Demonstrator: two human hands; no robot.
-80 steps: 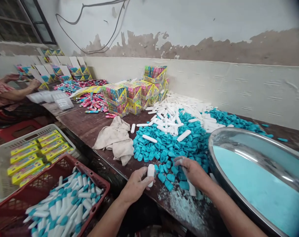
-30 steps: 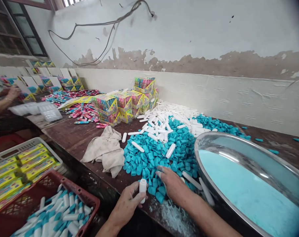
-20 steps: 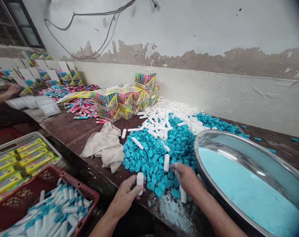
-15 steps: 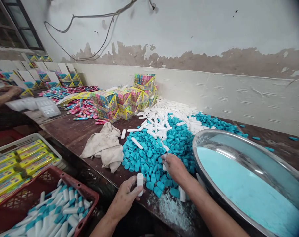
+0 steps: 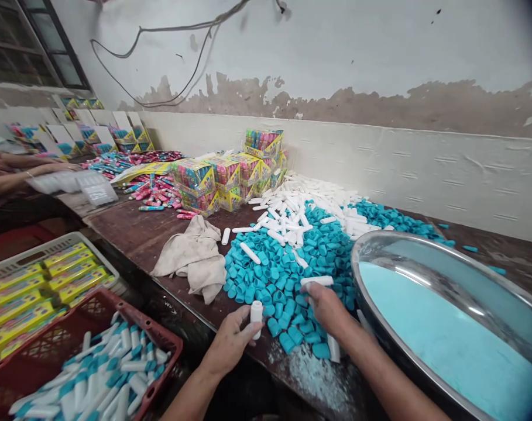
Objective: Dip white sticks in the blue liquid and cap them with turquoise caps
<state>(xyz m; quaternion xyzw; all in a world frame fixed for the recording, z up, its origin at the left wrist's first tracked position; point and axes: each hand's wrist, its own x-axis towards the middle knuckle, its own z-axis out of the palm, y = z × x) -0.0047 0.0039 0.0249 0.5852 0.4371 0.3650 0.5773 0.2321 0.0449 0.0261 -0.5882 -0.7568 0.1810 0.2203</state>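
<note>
My left hand holds a small white tube upright at the near edge of the dark wooden table. My right hand rests palm down on the heap of teal caps, its fingertips at a white tube lying across the caps; whether it grips anything I cannot tell. Another white tube lies by my right wrist. Behind the caps is a pile of white tubes.
A large steel basin of pale blue powder fills the right. A beige cloth lies left of the caps. Colourful packed boxes stand behind. A red crate of capped tubes and a white crate sit lower left. A person's arms work far left.
My right hand has shifted slightly right and back toward me on the caps, now beside a white tube. My left hand keeps holding its tube in place.
</note>
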